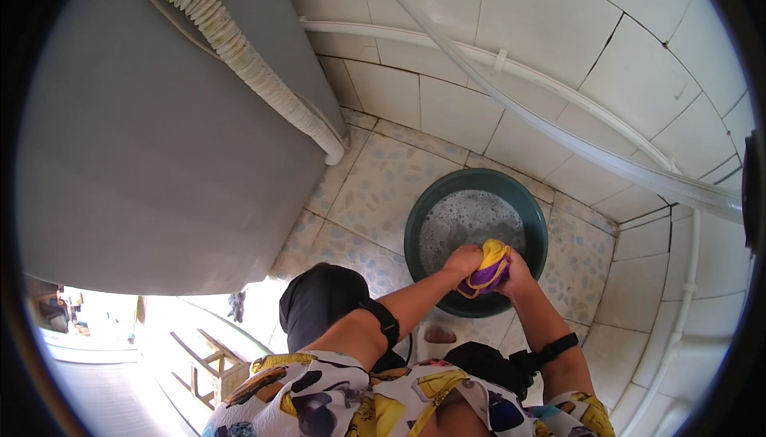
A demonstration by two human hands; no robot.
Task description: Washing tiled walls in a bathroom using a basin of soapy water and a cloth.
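Observation:
A bunched yellow and purple cloth [489, 269] is gripped between my two hands, over the near part of a round dark green plastic basin [414, 230]. My left hand [464, 260] holds its left side, while my right hand [518, 272] clasps it from the right. Soapy grey water [473, 221] with white bubbles fills the basin's bottom. The cloth is above the water; its underside is hidden. Both forearms reach in over the near rim.
A large grey appliance panel [161, 155] with a ribbed drain hose [251, 66] stands left. Tiled walls [538, 12] carry white pipes [688, 269], and a clear hose [538, 120] crosses right. A wooden stool [218, 371] is at lower left. Patterned floor tiles [383, 179] surround the basin.

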